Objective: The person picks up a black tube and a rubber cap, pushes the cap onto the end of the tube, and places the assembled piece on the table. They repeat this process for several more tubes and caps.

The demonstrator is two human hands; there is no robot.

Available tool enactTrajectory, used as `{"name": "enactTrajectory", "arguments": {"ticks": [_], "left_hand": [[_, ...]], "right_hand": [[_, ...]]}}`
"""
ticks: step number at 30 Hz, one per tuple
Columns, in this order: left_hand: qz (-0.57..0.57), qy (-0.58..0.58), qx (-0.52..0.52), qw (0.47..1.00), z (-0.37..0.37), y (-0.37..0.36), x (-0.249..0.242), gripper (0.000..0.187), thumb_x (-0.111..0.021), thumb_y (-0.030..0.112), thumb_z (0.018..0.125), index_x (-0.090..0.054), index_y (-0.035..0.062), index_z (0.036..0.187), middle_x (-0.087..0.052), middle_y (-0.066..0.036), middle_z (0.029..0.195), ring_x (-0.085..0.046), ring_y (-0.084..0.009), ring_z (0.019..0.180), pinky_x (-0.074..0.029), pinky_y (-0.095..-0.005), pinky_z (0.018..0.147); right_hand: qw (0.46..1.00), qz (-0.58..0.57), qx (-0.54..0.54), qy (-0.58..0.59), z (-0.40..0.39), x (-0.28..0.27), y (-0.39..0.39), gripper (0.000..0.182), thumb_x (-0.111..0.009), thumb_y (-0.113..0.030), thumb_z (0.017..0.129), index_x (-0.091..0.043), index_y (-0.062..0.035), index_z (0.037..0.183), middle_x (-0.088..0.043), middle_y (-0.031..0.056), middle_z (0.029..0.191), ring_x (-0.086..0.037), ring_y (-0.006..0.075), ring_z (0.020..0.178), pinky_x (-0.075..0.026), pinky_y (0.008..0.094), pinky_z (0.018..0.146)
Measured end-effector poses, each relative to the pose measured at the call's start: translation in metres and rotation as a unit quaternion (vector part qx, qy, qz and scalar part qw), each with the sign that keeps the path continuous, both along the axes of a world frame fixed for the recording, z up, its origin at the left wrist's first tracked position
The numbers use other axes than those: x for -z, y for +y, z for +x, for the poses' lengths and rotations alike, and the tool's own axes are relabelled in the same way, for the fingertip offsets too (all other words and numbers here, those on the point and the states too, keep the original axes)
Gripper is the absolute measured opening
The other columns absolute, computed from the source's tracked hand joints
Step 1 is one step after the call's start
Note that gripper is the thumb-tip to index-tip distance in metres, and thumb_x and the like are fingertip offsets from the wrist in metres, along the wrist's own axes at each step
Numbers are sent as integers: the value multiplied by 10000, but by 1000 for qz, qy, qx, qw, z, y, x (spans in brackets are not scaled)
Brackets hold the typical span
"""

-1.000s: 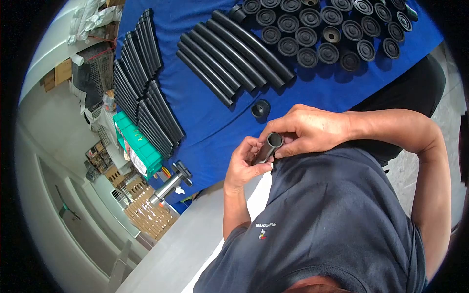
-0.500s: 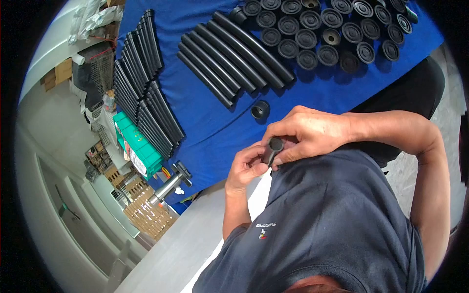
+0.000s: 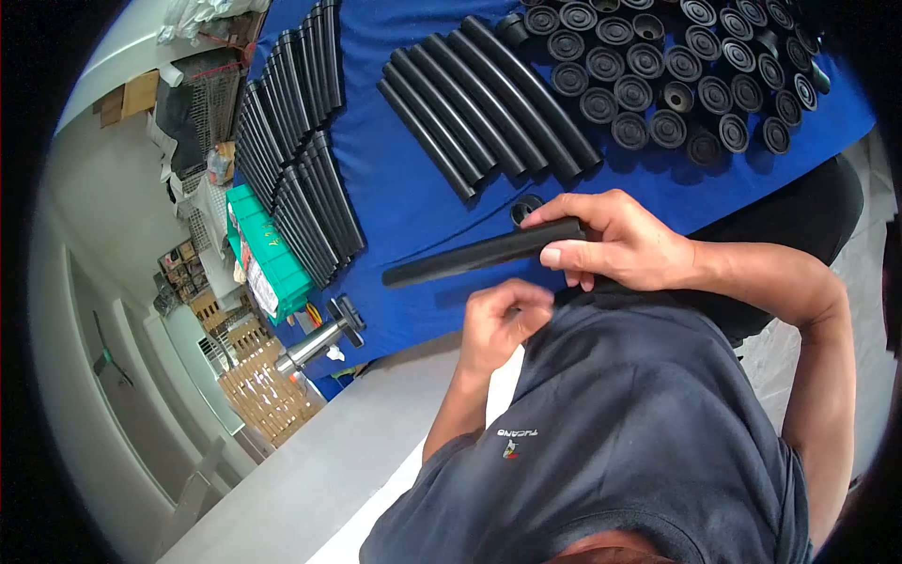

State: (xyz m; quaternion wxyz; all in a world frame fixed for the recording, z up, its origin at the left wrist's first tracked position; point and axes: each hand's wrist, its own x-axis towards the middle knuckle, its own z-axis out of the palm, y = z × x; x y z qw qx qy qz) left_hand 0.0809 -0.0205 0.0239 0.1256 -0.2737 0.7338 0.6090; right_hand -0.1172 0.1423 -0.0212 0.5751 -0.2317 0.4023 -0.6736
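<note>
One black tube [image 3: 460, 258] slanted over the near part of the blue-covered table [image 3: 395, 324], its right end pinched between the thumb and fingers of the right hand [image 3: 568, 235]. The left hand [image 3: 517, 315], blurred, was just below the tube, its fingers loosely curled and parted from the thumb, with nothing visible between them. A small round fitting [image 3: 526, 211] stood on the cloth just beyond the right fingertips. Farther back lay a row of thicker tubes [image 3: 489, 108], with round black caps [image 3: 645, 60] to their right and a green crate [image 3: 272, 258] to their left.
</note>
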Motion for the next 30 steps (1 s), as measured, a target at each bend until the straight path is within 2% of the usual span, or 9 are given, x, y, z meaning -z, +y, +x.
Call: {"name": "enactTrajectory", "arguments": {"ticks": [1,3,5,10,12,15,19,22,30], "left_hand": [[152,48,-105,982,1,4,18,506,-849,332,853,-670,-9,1181,-696,-126,1076,-673,-264,985,-552,-363,841],[210,152,-198,945,-13,17,22,563,-836,338,863,-620,62,1303,-663,-142,1176,-642,-272,1094,-532,-411,939],[241,227,-228,916,-18,14,24,579,-800,331,891,-569,184,1401,-610,-176,1344,-588,-324,1261,-464,-507,1093],[287,308,-242,874,0,-25,30,363,-702,225,977,-555,96,1283,-541,-263,1438,-542,-431,1338,-551,-548,1038],[280,315,-259,869,8,-43,29,314,-662,202,992,-580,81,1270,-569,-260,1417,-548,-460,1321,-514,-581,1080],[327,328,-271,844,12,-51,32,303,-661,150,988,-581,65,1267,-612,-269,1356,-578,-475,1280,-536,-569,1064],[402,342,-302,794,10,-41,40,327,-677,52,960,-591,69,1275,-645,-263,1308,-602,-455,1257,-561,-543,1043],[439,340,-310,772,6,-34,48,326,-681,74,964,-594,74,1278,-650,-255,1305,-610,-443,1253,-563,-537,1042],[330,315,-282,844,-17,-7,40,347,-712,103,953,-565,114,1268,-675,-227,1271,-626,-414,1239,-508,-544,1088]], "right_hand": [[1000,-20,-14,-13,2,3,-2,399,-679,-229,1011,-601,21,1310,-679,35,807,-625,71,664,-533,245,604],[997,-43,-45,-36,8,3,-5,384,-676,-200,1013,-594,13,1322,-694,29,884,-626,57,706,-539,228,646],[993,-22,-77,91,9,2,-7,428,-709,-237,989,-578,28,1298,-701,73,870,-644,105,694,-549,278,640],[823,-35,64,563,5,11,-14,659,-774,-239,872,-462,66,1366,-691,203,927,-707,364,753,-572,421,628],[784,11,36,620,10,14,-20,618,-750,-204,879,-467,71,1356,-669,189,897,-708,357,753,-568,432,609],[768,81,-5,635,19,23,-33,528,-730,-180,889,-503,66,1298,-652,181,866,-700,360,735,-565,447,595],[742,76,30,666,21,37,-45,246,-700,-155,882,-529,10,948,-650,184,815,-686,359,633,-557,461,533],[777,42,4,628,18,28,-41,387,-724,-183,894,-558,21,1178,-651,178,888,-690,377,726,-575,443,599],[904,-17,-17,428,-2,10,-16,359,-749,-147,849,-578,47,1099,-630,182,934,-696,324,752,-590,384,629]]}}
